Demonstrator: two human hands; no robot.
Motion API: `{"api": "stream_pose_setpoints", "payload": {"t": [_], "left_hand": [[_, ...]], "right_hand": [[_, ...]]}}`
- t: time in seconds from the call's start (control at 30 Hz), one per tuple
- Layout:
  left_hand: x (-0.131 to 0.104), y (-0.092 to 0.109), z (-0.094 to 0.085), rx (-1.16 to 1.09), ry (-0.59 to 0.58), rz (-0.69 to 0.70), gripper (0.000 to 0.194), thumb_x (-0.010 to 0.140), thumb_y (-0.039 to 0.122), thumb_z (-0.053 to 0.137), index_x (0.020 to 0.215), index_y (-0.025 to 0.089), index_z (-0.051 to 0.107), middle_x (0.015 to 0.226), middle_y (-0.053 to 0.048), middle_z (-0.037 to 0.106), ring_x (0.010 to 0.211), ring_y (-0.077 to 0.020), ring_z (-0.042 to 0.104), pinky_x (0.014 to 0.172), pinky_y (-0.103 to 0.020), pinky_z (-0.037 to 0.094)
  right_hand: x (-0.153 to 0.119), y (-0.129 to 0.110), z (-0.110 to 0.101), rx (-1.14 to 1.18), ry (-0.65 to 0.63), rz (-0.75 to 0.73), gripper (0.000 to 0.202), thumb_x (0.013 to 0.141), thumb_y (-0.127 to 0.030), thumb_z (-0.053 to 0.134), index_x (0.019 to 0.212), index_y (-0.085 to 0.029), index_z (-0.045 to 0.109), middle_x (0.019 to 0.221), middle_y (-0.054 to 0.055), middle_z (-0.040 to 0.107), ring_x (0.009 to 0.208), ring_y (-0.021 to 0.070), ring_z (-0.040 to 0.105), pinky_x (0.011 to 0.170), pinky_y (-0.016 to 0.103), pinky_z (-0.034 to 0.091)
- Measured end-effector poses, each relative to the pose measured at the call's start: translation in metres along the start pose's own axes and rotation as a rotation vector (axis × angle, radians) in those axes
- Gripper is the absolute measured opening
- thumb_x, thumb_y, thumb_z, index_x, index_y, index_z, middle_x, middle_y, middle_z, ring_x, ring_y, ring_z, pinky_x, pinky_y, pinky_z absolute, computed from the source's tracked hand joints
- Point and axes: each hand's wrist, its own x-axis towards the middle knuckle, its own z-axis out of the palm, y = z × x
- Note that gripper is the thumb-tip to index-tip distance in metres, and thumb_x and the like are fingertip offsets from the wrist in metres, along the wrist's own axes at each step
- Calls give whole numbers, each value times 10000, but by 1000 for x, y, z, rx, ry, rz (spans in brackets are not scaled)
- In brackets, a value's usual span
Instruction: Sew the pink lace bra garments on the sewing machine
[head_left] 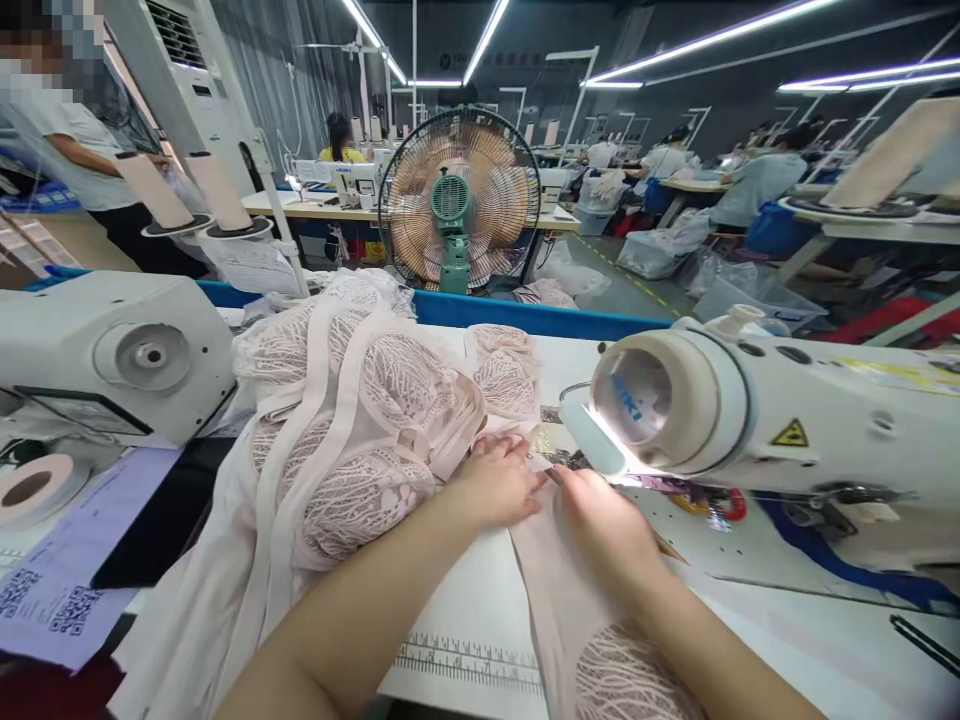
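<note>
A pale pink bra (555, 570) with a lace cup lies under the head of a sewing machine (667, 400), its cloth running down toward me. My right hand (607, 520) grips the edge of this cloth close to the lit needle area, thumb on top. Just left of it, my left hand (499, 482) rests on the cloth with its fingers stretched out. The needle itself is hidden behind the machine head. Beside my left forearm is a heaped pile of pink lace bras (367, 430) with long pale straps hanging down.
A ruler strip (465, 665) is marked along the table's near edge. Another machine (112, 350), a tape roll (37, 490) and a purple paper (67, 560) are at left. Beyond the blue edge (555, 312) stands a large fan (457, 200). Other people work farther back.
</note>
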Motion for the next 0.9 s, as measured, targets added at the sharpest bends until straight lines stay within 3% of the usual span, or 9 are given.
{"api": "stream_pose_setpoints", "payload": {"t": [0.17,0.27,0.47,0.9], "left_hand": [[-4,9,-6,41,-60,-40,443,883,469,461,1280,284,530,1500,-138,275,1367,-346,245,1070,-572,213],[-6,13,-7,48,-72,-63,434,887,475,448,1265,286,544,1502,-136,267,1356,-338,267,1066,-568,227],[-5,13,-6,38,-103,-66,433,884,463,452,1274,295,535,1502,-114,276,1358,-334,259,1073,-567,211],[-4,12,-5,46,-89,-60,431,870,461,487,1262,290,545,1500,-125,273,1356,-343,258,1069,-576,212]], "right_hand": [[11,-12,-3,-186,-67,54,235,821,-112,482,975,-174,648,859,78,622,636,156,567,436,244,273],[17,-18,-7,-246,-114,66,237,839,-140,500,1021,-204,638,852,58,595,626,149,542,424,253,217],[22,-16,-6,-273,-171,55,322,874,-172,472,1172,-227,583,909,55,575,624,135,538,408,244,202],[25,-8,4,-268,-148,2,358,865,-142,475,1204,-193,579,893,65,567,678,158,554,430,238,250]]}}
